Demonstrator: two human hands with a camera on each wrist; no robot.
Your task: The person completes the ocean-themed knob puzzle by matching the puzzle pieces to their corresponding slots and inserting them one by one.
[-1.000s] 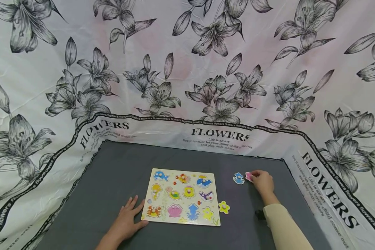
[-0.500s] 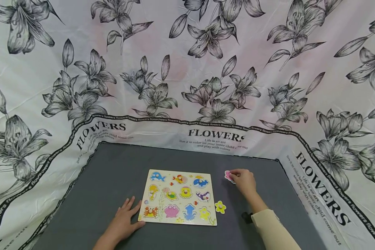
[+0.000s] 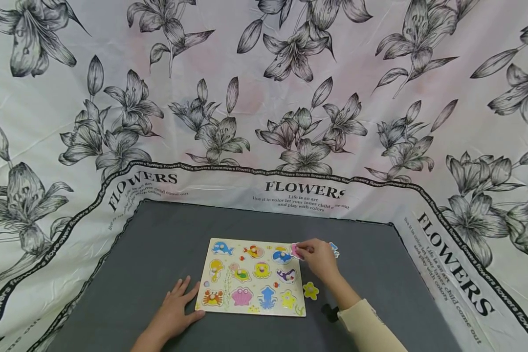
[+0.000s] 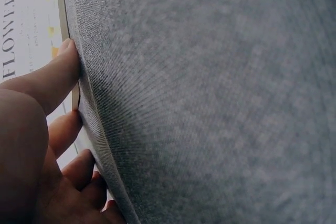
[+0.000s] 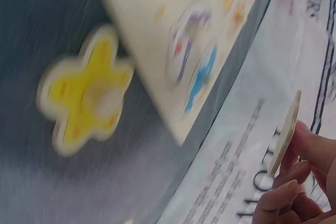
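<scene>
My right hand (image 3: 320, 259) pinches a pink puzzle piece (image 3: 295, 251) over the back right corner of the wooden peg puzzle board (image 3: 278, 299). The right wrist view shows that piece (image 5: 286, 135) edge-on between thumb and fingers. A yellow starfish piece (image 3: 310, 291) with a knob lies just right of the board. Partly hidden behind my right hand is a blue piece (image 3: 334, 249). My left hand (image 3: 172, 309) rests at the board's left edge, fingers spread, with the thumb by the front left corner. In the left wrist view, its thumb (image 4: 58, 77) touches the board's edge.
Sea-animal pieces with knobs sit in the board, among them a crab (image 3: 212, 297). Pink, blue and yellow shapes in its front row show no knobs. A grey cloth (image 3: 167, 244) covers the table, and a flower-printed curtain (image 3: 220, 186) surrounds it.
My right hand has carried the pink piece leftward from beside the blue piece to the board's corner. The left hand stays at the board's edge. The head view has shifted slightly.
</scene>
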